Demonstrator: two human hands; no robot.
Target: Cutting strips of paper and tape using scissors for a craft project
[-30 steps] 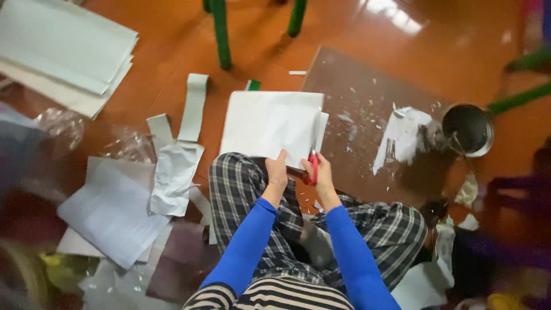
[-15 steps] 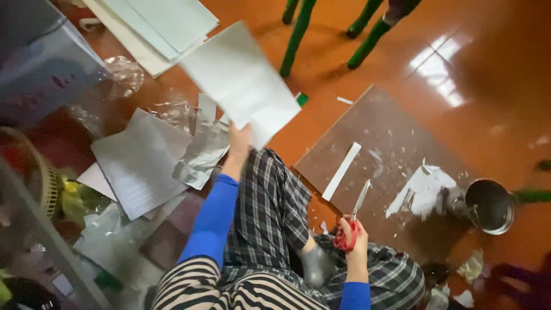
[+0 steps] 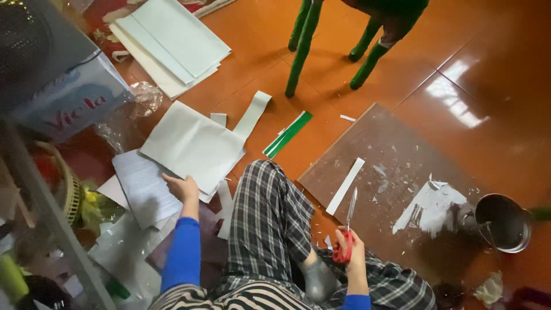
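Note:
I sit on an orange floor with legs in checked trousers. My left hand [image 3: 182, 188] rests on the near edge of a large white paper sheet [image 3: 192, 145] lying on the floor to my left, on top of other sheets. My right hand [image 3: 348, 248] grips red-handled scissors [image 3: 346, 229], blades pointing up and away over a brown board [image 3: 396, 183]. A narrow white paper strip [image 3: 345, 185] lies on that board just beyond the scissors' tips.
A metal bucket [image 3: 503, 223] stands at the right by torn white paper [image 3: 431, 206]. Green stool legs [image 3: 302, 46] rise ahead. A stack of white sheets [image 3: 172, 43] lies at top left, a box [image 3: 72, 100] and basket [image 3: 63, 183] at left. A green-and-white strip [image 3: 288, 134] lies ahead.
One second ago both hands held the sheet and scissors over my lap. My left hand then swung the sheet to the left and has laid it on the floor; my right hand lowered with the scissors.

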